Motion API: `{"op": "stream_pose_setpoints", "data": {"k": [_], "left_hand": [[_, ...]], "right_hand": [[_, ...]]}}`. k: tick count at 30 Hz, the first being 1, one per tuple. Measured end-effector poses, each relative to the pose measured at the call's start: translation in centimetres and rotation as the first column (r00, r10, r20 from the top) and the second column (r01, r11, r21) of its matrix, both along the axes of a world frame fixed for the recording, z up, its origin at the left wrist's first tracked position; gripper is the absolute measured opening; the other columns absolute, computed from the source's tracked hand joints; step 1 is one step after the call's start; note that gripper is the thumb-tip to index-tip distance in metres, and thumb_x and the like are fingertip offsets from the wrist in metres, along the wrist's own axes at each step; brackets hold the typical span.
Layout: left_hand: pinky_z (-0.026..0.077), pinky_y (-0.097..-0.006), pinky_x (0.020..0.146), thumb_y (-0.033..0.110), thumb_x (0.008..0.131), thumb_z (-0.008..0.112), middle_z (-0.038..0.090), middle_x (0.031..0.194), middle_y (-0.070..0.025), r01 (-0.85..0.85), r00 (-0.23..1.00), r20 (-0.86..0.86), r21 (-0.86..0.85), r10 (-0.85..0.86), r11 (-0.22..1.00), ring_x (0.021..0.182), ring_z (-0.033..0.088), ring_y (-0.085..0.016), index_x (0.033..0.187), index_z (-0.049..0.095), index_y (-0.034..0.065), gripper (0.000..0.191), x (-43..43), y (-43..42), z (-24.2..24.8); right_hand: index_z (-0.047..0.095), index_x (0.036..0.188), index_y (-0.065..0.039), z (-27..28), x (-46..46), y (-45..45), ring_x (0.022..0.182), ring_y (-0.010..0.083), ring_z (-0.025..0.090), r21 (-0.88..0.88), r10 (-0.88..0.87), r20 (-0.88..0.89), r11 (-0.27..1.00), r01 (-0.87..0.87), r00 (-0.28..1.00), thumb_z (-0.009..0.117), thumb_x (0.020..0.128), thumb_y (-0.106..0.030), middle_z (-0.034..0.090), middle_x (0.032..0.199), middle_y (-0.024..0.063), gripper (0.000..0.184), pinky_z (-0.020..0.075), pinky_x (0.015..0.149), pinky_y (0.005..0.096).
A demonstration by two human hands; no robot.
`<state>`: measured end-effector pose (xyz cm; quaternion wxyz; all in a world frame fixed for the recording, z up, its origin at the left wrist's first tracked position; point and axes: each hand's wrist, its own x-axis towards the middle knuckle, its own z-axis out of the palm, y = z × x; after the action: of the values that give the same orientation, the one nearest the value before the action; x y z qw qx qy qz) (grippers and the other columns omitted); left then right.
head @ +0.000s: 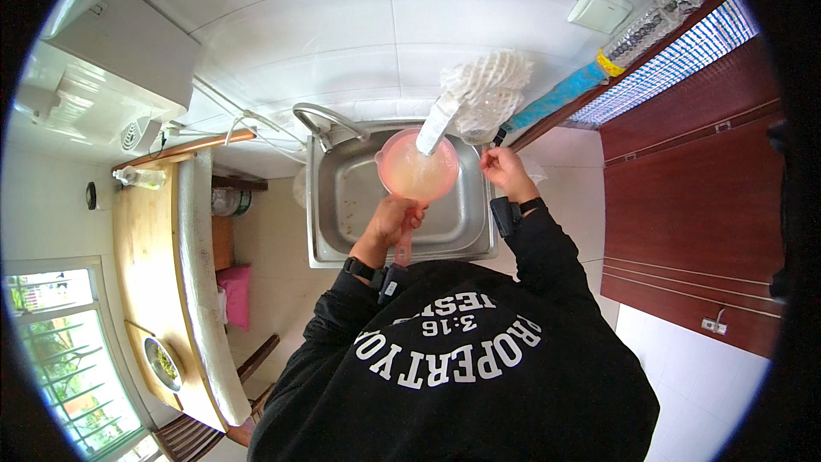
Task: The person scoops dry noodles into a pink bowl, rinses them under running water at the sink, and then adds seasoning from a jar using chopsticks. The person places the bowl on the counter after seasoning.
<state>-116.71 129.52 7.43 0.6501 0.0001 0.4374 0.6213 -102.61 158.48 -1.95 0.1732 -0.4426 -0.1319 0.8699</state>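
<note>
My left hand [392, 221] is closed around the handle of a pink plastic water dipper [385, 174], held over a stainless steel sink [333, 231]. The dipper's bowl sits below the end of a white spout [437, 127], and pale, splashing liquid shows inside it. That spout comes out of a white foam net wrapping [490, 80], which hides what is beneath. Beyond the sink's right rim, my right hand [508, 170] has its fingers curled close to a small black lever-like part [499, 136] on the pipe. Whether the fingers grip anything is hidden.
A curved metal faucet [330, 119] rises at the sink's back left. A blue-wrapped pipe [558, 93] slants up the right wall beside dark red panels [693, 205]. Left stands a wooden table [144, 256] with a bowl of greens [163, 364] and a clear bottle [140, 178].
</note>
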Motion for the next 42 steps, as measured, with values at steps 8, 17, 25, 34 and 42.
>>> {"op": "stream_pose_setpoints", "data": {"k": [8,17,25,34,42], "left_hand": [[0.041,-0.0211,0.053,0.006,0.088,0.05,0.057,0.086,-0.0059,-0.031,0.997,-0.076,0.001,0.031,1.0,0.065,0.051,-0.011,0.106,0.054,-0.0012,0.02,0.9,-0.7,0.0],[0.041,-0.0249,0.047,-0.003,0.081,0.044,0.056,0.076,-0.006,-0.086,0.958,-0.274,-0.013,0.08,0.996,0.055,0.05,-0.012,0.103,0.053,0.0001,0.025,1.5,-1.4,-0.4],[0.039,-0.0244,0.041,-0.009,0.075,0.041,0.054,0.074,-0.0094,-0.132,0.852,-0.516,-0.049,0.088,0.99,0.052,0.05,-0.012,0.109,0.044,-0.0043,0.034,2.5,-1.7,0.9],[0.041,-0.0252,0.043,-0.008,0.074,0.043,0.053,0.081,-0.0138,-0.122,0.786,-0.618,-0.131,0.015,0.984,0.053,0.051,-0.014,0.115,0.029,-0.0025,0.043,2.8,-2.1,-0.1],[0.041,-0.0256,0.043,-0.007,0.074,0.043,0.052,0.084,-0.0146,-0.104,0.745,-0.666,-0.158,-0.028,0.982,0.055,0.052,-0.015,0.115,0.025,0.0,0.045,3.1,-2.1,-0.1]], "right_hand": [[0.06,0.088,-0.002,3.6,-1.2,-3.4,0.069,0.0168,0.059,0.101,0.042,-0.014,0.994,-0.041,0.999,0.06,0.087,-0.008,0.063,0.082,0.0074,0.006,0.0506,0.062,0.0274],[0.059,0.107,0.001,2.7,-5.0,-11.0,0.096,0.0249,0.061,-0.065,0.006,-0.084,0.998,-0.012,0.996,0.034,0.1,-0.019,0.064,0.106,0.0133,0.033,0.0473,0.091,0.0392],[0.054,0.119,0.004,1.2,-4.8,-12.8,0.109,0.0271,0.058,-0.146,0.027,-0.241,0.987,-0.063,0.97,0.034,0.099,-0.015,0.059,0.121,0.0158,0.033,0.045,0.098,0.0424],[0.054,0.12,0.002,0.1,-3.6,-13.9,0.109,0.0264,0.058,0.114,0.186,-0.395,0.982,-0.153,0.9,0.039,0.098,-0.016,0.059,0.121,0.0149,0.033,0.0467,0.095,0.0426],[0.058,0.115,0.001,0.0,-3.8,-13.4,0.106,0.0263,0.06,-0.158,0.074,-0.31,0.979,-0.128,0.948,0.039,0.097,-0.016,0.063,0.115,0.014,0.031,0.0484,0.092,0.0423]]}}
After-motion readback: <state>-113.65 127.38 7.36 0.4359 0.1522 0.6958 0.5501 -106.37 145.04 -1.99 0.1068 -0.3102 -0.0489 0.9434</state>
